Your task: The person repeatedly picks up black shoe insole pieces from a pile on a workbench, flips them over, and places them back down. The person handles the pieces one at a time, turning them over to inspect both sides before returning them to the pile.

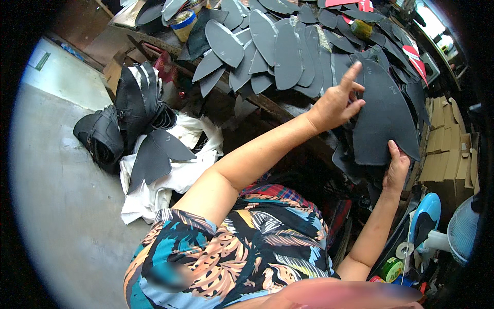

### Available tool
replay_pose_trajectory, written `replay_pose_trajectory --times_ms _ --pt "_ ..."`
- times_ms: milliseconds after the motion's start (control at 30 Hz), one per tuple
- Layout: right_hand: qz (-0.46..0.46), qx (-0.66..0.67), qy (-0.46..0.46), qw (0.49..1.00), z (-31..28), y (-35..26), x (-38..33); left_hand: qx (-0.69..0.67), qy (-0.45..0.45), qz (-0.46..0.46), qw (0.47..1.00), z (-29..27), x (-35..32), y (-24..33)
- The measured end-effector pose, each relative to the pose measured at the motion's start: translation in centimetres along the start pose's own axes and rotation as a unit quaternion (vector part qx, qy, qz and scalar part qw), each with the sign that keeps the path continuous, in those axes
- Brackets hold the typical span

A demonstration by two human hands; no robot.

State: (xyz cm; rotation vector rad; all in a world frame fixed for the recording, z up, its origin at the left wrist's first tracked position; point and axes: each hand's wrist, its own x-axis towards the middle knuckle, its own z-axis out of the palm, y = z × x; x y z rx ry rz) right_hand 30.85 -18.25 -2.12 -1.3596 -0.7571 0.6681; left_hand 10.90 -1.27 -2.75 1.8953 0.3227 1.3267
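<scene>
A large dark grey cut sheet piece [383,110], rounded at one end and pointed at its lower right corner, lies at the right of the worktable. My right hand [398,167] grips its near edge, the thumb on top and the fingers underneath. Close to the sheet's left side is my left hand [333,107], index finger stretched out, thumb apart and the other fingers partly curled. Nothing shows in that hand. Many dark grey sole-shaped pieces [289,59] overlap on the table to the left of it, some with small pale marks.
Black bundled pieces [105,131] and a white cloth [139,198] are on the left, with more grey pieces on the cloth. A yellow-and-blue tub [183,26] stands at the back. Folded cardboard [445,147] and a fan [463,234] are at the right.
</scene>
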Motion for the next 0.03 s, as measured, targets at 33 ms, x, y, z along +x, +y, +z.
replay_pose_trajectory --times_ms 33 --pt "0.011 0.014 -0.018 1.0 -0.2 0.09 0.09 0.014 -0.019 0.014 1.0 0.04 -0.07 0.15"
